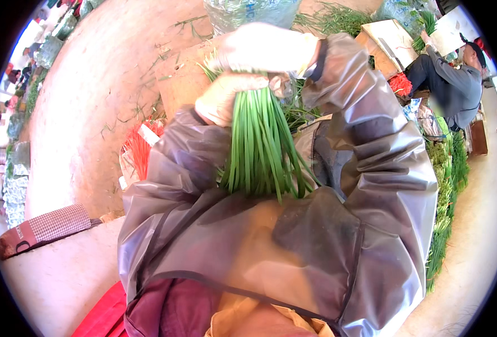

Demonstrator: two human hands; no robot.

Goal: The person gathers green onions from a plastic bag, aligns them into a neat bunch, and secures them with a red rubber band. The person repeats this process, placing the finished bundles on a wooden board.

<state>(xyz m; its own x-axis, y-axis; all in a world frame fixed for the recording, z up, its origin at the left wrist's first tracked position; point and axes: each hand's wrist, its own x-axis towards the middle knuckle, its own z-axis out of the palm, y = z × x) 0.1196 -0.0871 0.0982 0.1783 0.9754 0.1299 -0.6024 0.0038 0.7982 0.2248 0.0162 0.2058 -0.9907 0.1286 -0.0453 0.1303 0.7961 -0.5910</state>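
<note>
A thick bunch of long green stalks, which look like garlic chives, is held before my chest. My left hand wraps around the bunch near its far end, with the thumb lying across the stalks. From there the green ends fan out towards my body. My right hand, in a pale glove, lies over the far end of the bunch. Glare washes it out and its fingers are mostly hidden. Paler stalk ends stick out to the left beneath it.
A board lies beyond my hands, before a clear plastic bag. Red ties sit left of my sleeve. Loose greens lie ahead. Bundled greens line my right side. Another person sits at right, holding greens.
</note>
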